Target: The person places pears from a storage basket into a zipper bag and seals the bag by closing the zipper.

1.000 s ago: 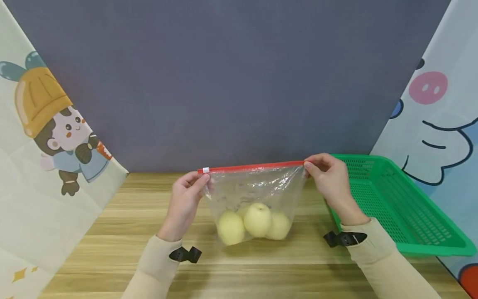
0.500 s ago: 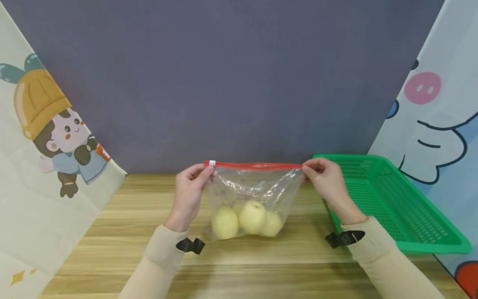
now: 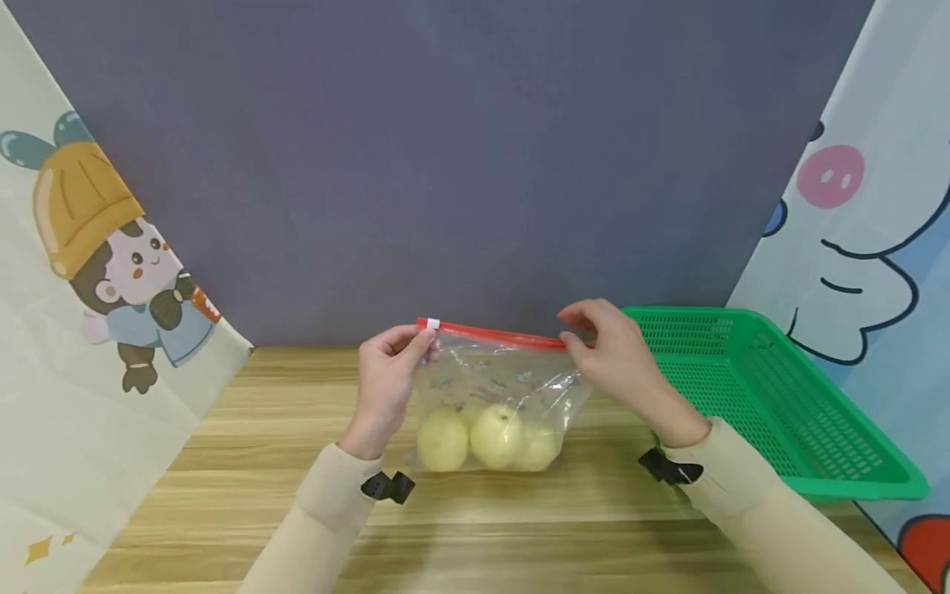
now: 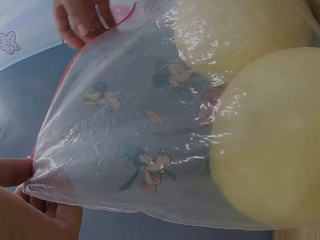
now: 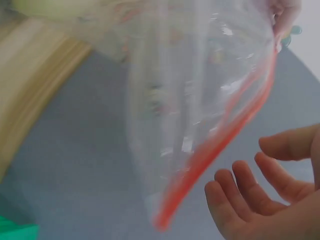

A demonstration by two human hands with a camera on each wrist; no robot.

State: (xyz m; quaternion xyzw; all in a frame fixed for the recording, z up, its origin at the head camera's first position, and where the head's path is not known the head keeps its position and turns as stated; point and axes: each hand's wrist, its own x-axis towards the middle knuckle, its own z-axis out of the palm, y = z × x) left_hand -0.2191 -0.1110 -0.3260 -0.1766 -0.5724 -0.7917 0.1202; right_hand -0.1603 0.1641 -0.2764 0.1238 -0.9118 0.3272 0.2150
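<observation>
Your left hand pinches the left end of the red zip strip on the clear plastic zip bag printed with cartoon figures, right at the small white slider tab. The left wrist view shows the thumb and fingers clamped on that corner. The bag stands on the light wooden table, centre, strip held up, with three pale yellow round fruits resting in the bottom.

Your right hand sits at the strip's right end. In the head view, thumb and forefinger look close over the strip; in the right wrist view the fingers are loosely curled just beside it, not on it. So it reads as off the strip, or barely touching.

Step in hand, as I judge it: working the seal. I can't tell whether the mouth is sealed.

Next move calls for a firm right-hand pinch on the strip and tension between both ends before the slider runs.

Green perforated plastic basket sits on the right, near the bag, apart from it.
</observation>
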